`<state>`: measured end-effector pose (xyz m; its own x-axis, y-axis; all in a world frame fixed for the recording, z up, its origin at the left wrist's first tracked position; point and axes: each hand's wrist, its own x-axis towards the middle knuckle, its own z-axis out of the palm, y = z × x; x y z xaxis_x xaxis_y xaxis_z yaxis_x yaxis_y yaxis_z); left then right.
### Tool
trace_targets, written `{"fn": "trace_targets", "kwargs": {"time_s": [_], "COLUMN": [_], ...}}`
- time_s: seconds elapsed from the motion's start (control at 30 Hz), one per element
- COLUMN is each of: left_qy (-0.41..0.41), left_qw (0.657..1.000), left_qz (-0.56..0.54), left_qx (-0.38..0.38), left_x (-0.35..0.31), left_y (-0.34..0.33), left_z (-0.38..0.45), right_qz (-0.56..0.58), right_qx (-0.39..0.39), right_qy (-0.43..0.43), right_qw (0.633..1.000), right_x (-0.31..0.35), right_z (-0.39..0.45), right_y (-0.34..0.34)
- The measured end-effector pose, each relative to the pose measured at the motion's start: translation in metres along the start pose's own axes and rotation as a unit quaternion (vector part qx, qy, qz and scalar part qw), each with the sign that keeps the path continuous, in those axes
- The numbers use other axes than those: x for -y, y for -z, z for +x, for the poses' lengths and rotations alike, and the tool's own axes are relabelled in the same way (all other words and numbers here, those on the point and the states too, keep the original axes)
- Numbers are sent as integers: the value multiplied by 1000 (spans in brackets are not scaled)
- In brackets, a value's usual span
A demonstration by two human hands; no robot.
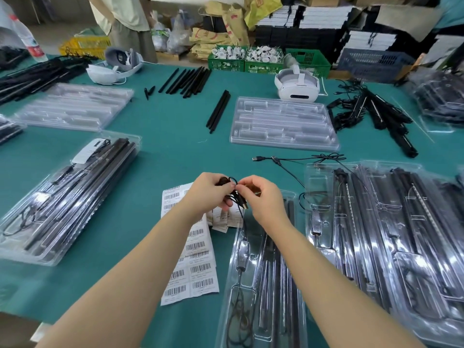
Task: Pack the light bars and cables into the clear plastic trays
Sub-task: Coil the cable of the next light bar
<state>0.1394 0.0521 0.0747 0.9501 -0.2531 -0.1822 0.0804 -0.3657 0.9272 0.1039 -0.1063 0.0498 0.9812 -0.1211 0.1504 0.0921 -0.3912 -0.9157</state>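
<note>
labels (190,249) under the hands, headset (297,86) far | cable (232,194): black, coiled, above worktop (170,136) near tray (261,285) | left hand (208,192) grips coil, right hand (261,199) pinches it

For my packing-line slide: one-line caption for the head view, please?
Both hands bundle a black cable above a partly packed clear tray.
</note>
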Motion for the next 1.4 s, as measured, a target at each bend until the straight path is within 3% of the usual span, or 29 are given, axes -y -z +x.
{"fn": "trace_targets", "kwargs": {"time_s": [0.1, 0.2, 0.33, 0.47, 0.6, 0.67, 0.8, 0.9, 1.07, 1.17, 1.4], "left_qy": [6, 6, -6, -6, -14, -30, -58, -70, -85, -93, -131], "left_qw": [1000, 999, 1000, 1000, 993, 995, 998, 993, 980, 978, 971], "left_qz": [-26, -43, -23, -20, -87, -62, 36, 94, 176, 178, 191], "left_qx": [5, 17, 16, 20, 80, 78, -17, -25, -43, -58, -57], "left_x": [0, -1, -5, -8, -9, -9, -11, -15, -21, -21, -18], "left_y": [1, 2, 2, 3, 9, 9, 2, 0, -2, -7, -12], "left_z": [-1, -2, -4, -6, -8, -8, -4, -1, 4, 4, -1], "right_qz": [0, 0, -10, 37, 51, 50, 66, 80, 46, 8, -19], "right_qx": [15, 90, 145, 124, 98, 92, 81, 77, 172, 223, 233], "right_qy": [-25, -86, -61, -80, -73, -58, -48, -53, -65, -66, -89], "right_qw": [1000, 992, 988, 988, 991, 993, 993, 992, 982, 973, 968], "right_x": [1, 4, 3, 0, -6, -5, -5, -6, -5, -2, -1], "right_z": [2, 7, 12, 12, 8, 6, 5, 5, 4, 6, 10], "right_y": [1, 8, 13, 11, 10, 9, 5, 5, 12, 19, 23]}}
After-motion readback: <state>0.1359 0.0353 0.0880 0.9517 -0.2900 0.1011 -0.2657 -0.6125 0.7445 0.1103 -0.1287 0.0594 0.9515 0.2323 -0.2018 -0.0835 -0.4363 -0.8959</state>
